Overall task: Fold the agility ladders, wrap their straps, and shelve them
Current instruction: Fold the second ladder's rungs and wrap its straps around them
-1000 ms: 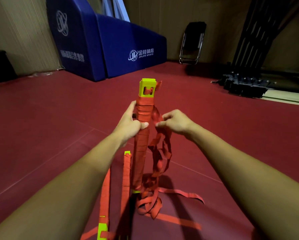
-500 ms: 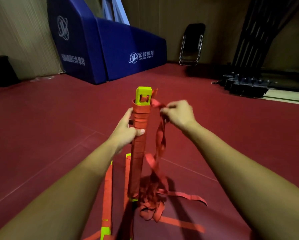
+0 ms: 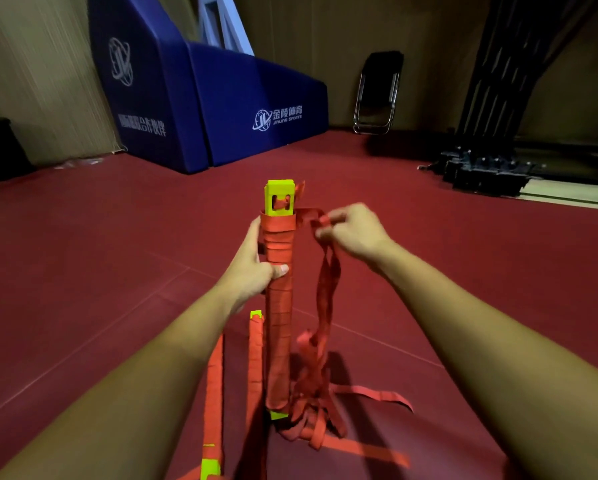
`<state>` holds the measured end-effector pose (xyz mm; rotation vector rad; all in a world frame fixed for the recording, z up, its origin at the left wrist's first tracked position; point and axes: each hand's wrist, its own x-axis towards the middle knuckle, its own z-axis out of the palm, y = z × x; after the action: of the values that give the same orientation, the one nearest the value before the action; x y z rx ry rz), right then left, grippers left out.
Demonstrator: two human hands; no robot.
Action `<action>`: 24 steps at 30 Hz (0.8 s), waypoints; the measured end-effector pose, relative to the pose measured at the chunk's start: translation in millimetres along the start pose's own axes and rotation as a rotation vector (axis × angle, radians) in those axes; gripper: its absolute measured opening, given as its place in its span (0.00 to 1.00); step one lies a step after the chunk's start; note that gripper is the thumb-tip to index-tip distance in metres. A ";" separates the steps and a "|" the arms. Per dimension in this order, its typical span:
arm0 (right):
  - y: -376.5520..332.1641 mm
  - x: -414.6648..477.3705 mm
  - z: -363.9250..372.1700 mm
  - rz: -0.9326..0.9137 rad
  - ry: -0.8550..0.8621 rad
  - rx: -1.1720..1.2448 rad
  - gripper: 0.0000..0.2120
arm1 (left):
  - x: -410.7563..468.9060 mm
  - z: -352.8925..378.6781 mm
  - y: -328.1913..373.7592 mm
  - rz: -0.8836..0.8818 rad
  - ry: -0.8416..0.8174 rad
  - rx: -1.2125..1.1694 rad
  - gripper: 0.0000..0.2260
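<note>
In the head view, the left hand (image 3: 252, 268) gripped an upright bundle of yellow-green plastic rungs bound in red-orange webbing (image 3: 279, 323), with the thumb laid across its front and the fingers curled behind. The bundle's foot stood on the dark red sports floor (image 3: 83, 254) between the two forearms, and its bare yellow-green top rose just above the left fingertips.

The right hand (image 3: 354, 233), just right of the bundle's top and a little higher than the left, pinched a loose red-orange strap (image 3: 327, 292) between thumb and fingers. From that pinch a short run of strap led left to the bundle below its yellow end. The rest hung in a long loop under the right wrist, down to a tangled heap touching the bundle's foot. The hands were apart, each clamped on its own piece.

Under the left forearm lay two narrow red-wrapped lengths with yellow-green ends (image 3: 256, 344), side by side.

Far beyond the hands, a blue padded block with white lettering (image 3: 221, 109) stood by the wall. A black folding chair (image 3: 377, 95) leaned to its right, and a black metal frame (image 3: 487, 168) sat beyond the right hand.
</note>
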<state>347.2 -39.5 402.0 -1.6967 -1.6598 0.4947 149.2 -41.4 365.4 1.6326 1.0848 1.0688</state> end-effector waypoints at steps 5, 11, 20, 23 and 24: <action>6.9 -10.7 2.2 0.017 -0.216 -0.118 0.03 | -1.0 0.5 5.1 -0.019 0.003 0.014 0.33; -15.9 -17.0 -3.7 0.153 -0.358 0.523 0.14 | -0.2 4.7 2.5 -0.024 -0.075 0.013 0.33; -10.3 -12.5 -0.9 -0.012 -0.273 0.339 0.08 | 6.9 3.9 -5.8 -0.143 0.000 0.115 0.19; -15.2 -9.2 9.2 -0.037 -0.214 0.213 0.10 | 12.7 4.2 -12.2 -0.140 0.082 0.202 0.18; -17.8 -8.5 10.5 -0.038 -0.192 0.175 0.12 | 14.0 4.7 -13.5 -0.118 0.107 0.245 0.18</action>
<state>326.4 -46.7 405.6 -1.5267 -1.7243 0.7816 154.5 -25.9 354.0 1.6913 1.4120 0.9852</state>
